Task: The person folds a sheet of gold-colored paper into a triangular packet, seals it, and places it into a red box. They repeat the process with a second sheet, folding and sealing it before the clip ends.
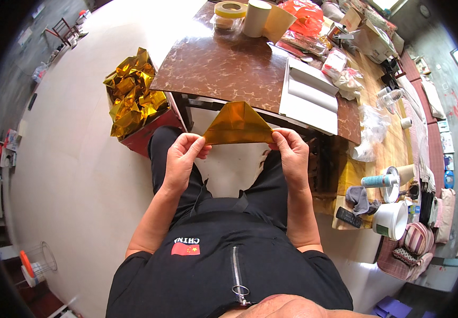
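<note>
A folded sheet of gold foil paper (237, 123) is stretched between my two hands above my lap. It has a trapezoid shape, with creases and a narrow top edge. My left hand (187, 153) pinches its lower left corner between thumb and fingers. At the lower right corner, my right hand (292, 153) grips it the same way. Beyond the paper lies the near edge of a brown marble-patterned table (213, 67). Left of my knee, an open box (149, 131) is heaped with folded gold foil pieces (135, 97).
A stack of white paper (310, 95) lies on the table's right part. Tape rolls (230, 10), a white cylinder (256, 18) and a red plastic bag (302, 16) stand at the back. Right, a wooden table (372, 119) carries a white bucket (389, 220) and a remote control (349, 217).
</note>
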`<action>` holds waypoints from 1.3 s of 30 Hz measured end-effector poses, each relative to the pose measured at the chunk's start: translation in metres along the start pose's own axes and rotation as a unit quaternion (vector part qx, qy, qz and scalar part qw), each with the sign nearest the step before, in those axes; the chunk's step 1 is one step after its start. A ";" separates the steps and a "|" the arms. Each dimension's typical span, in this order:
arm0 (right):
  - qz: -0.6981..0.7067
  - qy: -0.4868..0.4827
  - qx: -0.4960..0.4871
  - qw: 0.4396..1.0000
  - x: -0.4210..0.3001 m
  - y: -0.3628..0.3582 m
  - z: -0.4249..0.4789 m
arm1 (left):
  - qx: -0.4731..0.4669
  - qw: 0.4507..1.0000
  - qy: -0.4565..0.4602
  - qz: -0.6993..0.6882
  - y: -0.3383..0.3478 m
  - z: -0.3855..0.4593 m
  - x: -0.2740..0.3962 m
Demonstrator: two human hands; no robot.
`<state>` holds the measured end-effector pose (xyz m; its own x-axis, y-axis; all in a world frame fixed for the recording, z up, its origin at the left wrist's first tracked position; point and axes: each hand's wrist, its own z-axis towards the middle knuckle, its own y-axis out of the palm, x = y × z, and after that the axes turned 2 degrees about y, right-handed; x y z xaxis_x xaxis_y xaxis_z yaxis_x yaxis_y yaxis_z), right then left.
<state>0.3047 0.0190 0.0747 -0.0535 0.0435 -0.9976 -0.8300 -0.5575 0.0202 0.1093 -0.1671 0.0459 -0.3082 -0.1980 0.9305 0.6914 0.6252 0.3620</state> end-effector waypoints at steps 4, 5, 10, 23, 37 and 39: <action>-0.028 0.010 -0.004 1.000 -0.003 0.002 -0.004 | 0.024 0.999 0.025 -0.001 0.002 -0.001 -0.002; -0.036 0.010 -0.004 0.999 -0.003 0.001 -0.004 | 0.036 0.999 0.034 0.004 0.004 -0.002 -0.001; -0.037 0.026 0.003 0.999 -0.002 -0.001 0.000 | 0.059 0.998 0.028 0.004 0.009 0.002 0.000; 0.085 0.159 -0.053 0.982 0.011 -0.003 0.004 | -0.003 0.983 0.109 0.144 0.002 0.003 -0.013; 0.114 0.174 -0.056 0.976 0.012 -0.002 0.001 | -0.036 0.994 0.055 0.084 0.005 0.003 -0.004; 0.124 0.176 -0.061 0.975 0.012 -0.003 0.002 | -0.031 0.993 0.053 0.097 0.003 0.003 -0.004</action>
<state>0.3059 0.0227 0.0628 -0.0330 -0.3799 -0.9244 -0.7429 -0.6095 0.2770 0.1109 -0.1616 0.0431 -0.0976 -0.1590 0.9824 0.7706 0.6126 0.1757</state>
